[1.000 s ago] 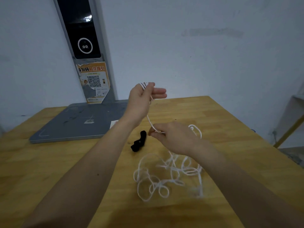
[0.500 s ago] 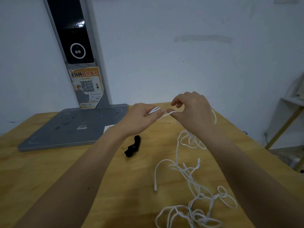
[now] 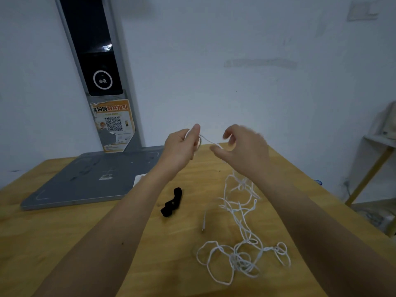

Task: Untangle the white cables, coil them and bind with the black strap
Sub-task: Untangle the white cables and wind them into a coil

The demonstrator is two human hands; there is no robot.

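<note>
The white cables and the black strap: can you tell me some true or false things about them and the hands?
1. The black strap lies on the wooden table, with neither hand touching it. True.
2. Both hands are pressed flat on the table. False: the left hand and right hand are raised above it, a stretch of cable between them.
3. Most of the white cables still lie in a loose tangle on the table. True.
4. The strap is wrapped around the cables. False: it lies apart, left of them.
5. The left hand holds a few loops of cable. True.
</note>
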